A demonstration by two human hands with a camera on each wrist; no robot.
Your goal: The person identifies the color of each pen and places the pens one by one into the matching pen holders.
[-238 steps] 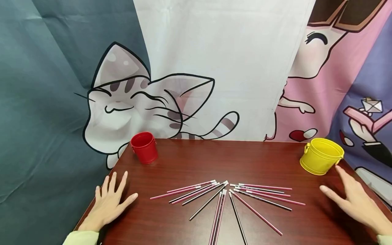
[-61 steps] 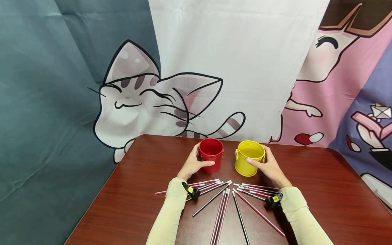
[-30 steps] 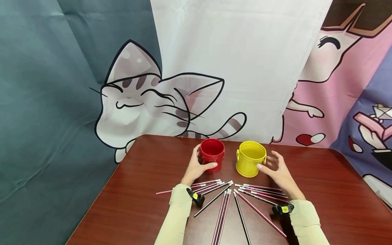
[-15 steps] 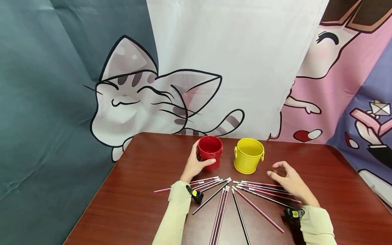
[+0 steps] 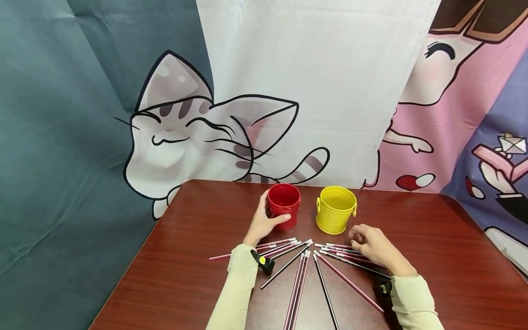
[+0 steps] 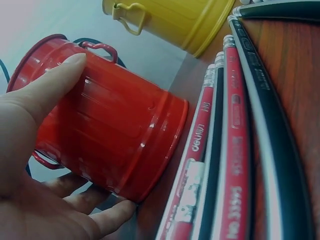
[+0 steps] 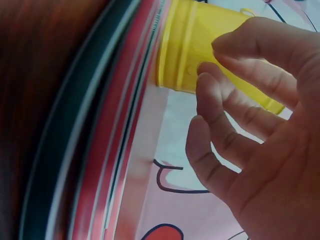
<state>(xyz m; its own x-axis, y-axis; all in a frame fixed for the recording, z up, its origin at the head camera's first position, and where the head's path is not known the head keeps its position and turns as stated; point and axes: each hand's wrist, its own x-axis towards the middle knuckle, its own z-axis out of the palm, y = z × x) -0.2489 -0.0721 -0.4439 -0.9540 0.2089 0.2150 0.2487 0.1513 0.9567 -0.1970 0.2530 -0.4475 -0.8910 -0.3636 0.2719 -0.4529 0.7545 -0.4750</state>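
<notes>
My left hand (image 5: pixel 262 223) grips a small red metal bucket (image 5: pixel 284 201), thumb across its near side and fingers round its far side. In the left wrist view the thumb lies by a side handle of the red bucket (image 6: pixel 115 115). To the right stands a yellow bucket (image 5: pixel 336 211) of like shape, untouched. Loosely bent and holding nothing, my right hand (image 5: pixel 375 245) hovers over the right-hand group of pencils (image 5: pixel 352 262). In the right wrist view the fingers (image 7: pixel 210 105) overlap the yellow bucket (image 7: pixel 182 45).
Red-pink and black pencils fan out over the brown table (image 5: pixel 181 256), white-banded ends toward the buckets. A left group (image 5: pixel 284 247) lies partly under my left forearm; a few pencils (image 5: pixel 296 293) point toward me. A cartoon-printed cloth (image 5: pixel 321 91) hangs behind the table.
Both buckets have been brought from the table's sides to the middle. My right hand has let go of the yellow bucket and moved down over the right pencils. My left hand stays on the red bucket.
</notes>
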